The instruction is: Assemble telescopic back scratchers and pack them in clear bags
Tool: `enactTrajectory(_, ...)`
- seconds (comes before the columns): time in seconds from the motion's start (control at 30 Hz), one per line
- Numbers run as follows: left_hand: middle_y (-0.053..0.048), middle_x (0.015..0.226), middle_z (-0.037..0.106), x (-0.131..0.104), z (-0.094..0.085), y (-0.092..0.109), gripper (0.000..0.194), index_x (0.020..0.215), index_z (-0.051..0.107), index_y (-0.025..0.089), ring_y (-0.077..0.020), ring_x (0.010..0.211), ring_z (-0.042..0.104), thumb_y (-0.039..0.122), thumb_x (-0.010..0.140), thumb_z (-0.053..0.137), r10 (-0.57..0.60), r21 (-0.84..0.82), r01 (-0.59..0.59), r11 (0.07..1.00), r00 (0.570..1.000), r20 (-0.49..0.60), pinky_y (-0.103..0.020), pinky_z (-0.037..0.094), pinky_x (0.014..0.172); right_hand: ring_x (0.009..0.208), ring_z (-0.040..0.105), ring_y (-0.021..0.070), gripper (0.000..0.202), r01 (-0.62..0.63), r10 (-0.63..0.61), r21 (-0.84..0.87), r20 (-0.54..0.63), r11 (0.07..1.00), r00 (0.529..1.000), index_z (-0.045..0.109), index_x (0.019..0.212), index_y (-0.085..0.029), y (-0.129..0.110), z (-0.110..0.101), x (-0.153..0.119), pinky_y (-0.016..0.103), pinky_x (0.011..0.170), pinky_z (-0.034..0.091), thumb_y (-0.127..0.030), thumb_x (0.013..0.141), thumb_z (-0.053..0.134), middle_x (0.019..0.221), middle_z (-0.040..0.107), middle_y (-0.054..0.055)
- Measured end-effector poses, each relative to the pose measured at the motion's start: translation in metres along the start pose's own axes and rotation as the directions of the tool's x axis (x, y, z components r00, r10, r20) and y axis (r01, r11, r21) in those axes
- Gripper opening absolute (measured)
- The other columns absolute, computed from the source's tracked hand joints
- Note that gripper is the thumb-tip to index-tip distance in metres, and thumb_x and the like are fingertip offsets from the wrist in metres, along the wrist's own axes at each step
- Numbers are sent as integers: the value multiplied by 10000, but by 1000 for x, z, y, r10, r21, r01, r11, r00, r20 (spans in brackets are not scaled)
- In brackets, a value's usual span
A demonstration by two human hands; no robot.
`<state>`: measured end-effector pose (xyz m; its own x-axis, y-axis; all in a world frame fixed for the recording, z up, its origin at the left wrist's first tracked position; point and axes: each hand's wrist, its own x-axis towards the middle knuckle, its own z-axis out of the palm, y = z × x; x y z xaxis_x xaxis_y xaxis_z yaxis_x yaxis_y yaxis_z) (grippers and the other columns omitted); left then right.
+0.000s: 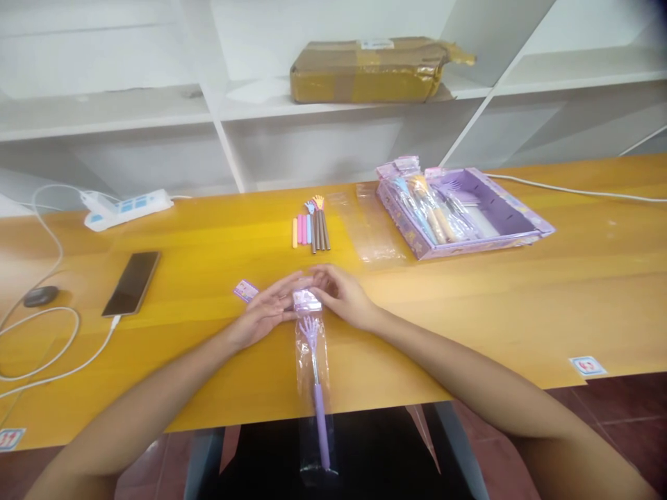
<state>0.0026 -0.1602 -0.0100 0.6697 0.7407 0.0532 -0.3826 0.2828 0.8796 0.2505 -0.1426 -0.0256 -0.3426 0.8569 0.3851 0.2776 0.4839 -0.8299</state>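
The purple back scratcher (pixel 320 417) lies sealed off in a clear bag (pixel 301 375) on the near side of both hands, its long axis running from the fingers back toward the person's body, with a slight slant to the right at the handle end. The hand-shaped head points away, just below the printed header card (pixel 307 300), and the handle reaches past the front edge of the table (pixel 250 403), so the lower bag hangs over the lap. The header is the part the hands meet, and it sits between them: the left hand (pixel 265 310) comes in from the left with fingers straight and parted, thumb beside the card's edge; the right hand (pixel 344 298) comes from the right, fingers curled and thumb reaching to the card. Neither is clearly nearer — both are at the header — and whether the right fingertips truly pinch it I cannot tell. A loose purple card (pixel 246 291) lies just beyond the left fingers. Farther off are a row of short coloured handles (pixel 301 230) and, to the right, a purple tray (pixel 513 205) with more bagged scratchers (pixel 427 208).
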Motion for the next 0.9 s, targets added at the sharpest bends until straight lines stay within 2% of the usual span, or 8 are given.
enactTrajectory(0.07,-105,1708,486,-1,1,-4,640,1605,529,399,-350,1515,538,267,1004,707,30,55,-28,998,999,-32,-612,470,1215,809,632,154,129,29,-29,5,-33,1000,999,660,1161,-227,-1,0,1,295,724,558,-307,1063,638,938,639,23)
enactTrajectory(0.13,-113,1702,494,-1,0,-9,752,1634,477,407,-328,1493,567,242,965,780,54,133,-42,990,995,-88,-571,480,1219,811,624,156,95,72,-72,1,-57,997,996,686,1097,-222,-5,-1,1,296,717,547,-298,1070,635,936,625,29)
enactTrajectory(0.2,-146,1626,581,-2,-1,-14,820,1648,461,346,-314,1439,623,250,925,837,12,206,17,978,990,-140,-527,499,1209,823,626,160,92,119,-119,6,-45,993,992,699,1108,-225,-10,-4,0,307,724,552,-281,1073,634,967,627,40)
enactTrajectory(0.3,-164,1362,770,-3,-3,-16,676,1539,587,210,-299,1267,743,344,927,839,-93,299,148,943,977,-193,-486,552,1147,830,615,158,73,191,-191,2,-24,982,981,712,1086,-230,-14,-6,-1,315,730,563,-256,1059,650,1025,603,50)
enactTrajectory(0.37,-151,1255,814,-4,-4,-16,596,1448,650,171,-292,1187,780,396,928,833,-102,349,174,921,971,-215,-463,576,1111,839,612,156,61,228,-228,-3,-8,974,974,716,1071,-230,-15,-6,-2,319,735,571,-240,1045,661,1073,580,59)
enactTrajectory(0.53,-138,1245,820,-2,-3,-13,594,1413,646,167,-270,1159,793,416,912,844,-83,382,179,907,963,-255,-440,588,1100,798,603,136,60,271,-271,7,37,962,962,700,1072,-229,-17,-5,-3,331,743,582,-222,1043,648,1121,554,66)
enactTrajectory(0.73,-151,1277,806,-1,-2,-10,589,1367,669,160,-264,1167,786,395,870,880,-77,370,174,913,962,-262,-427,605,1071,983,638,195,104,322,-320,-16,75,947,945,686,1076,-233,-20,-4,-3,365,846,584,-162,1009,649,1114,556,72)
enactTrajectory(0.9,-151,1276,803,-1,-2,-13,573,1346,673,171,-251,1165,783,358,855,899,-95,326,172,930,966,-239,-406,601,1060,1002,639,196,140,346,-337,-44,137,937,931,681,1081,-227,-16,-6,-4,370,874,586,-135,978,654,1166,556,82)
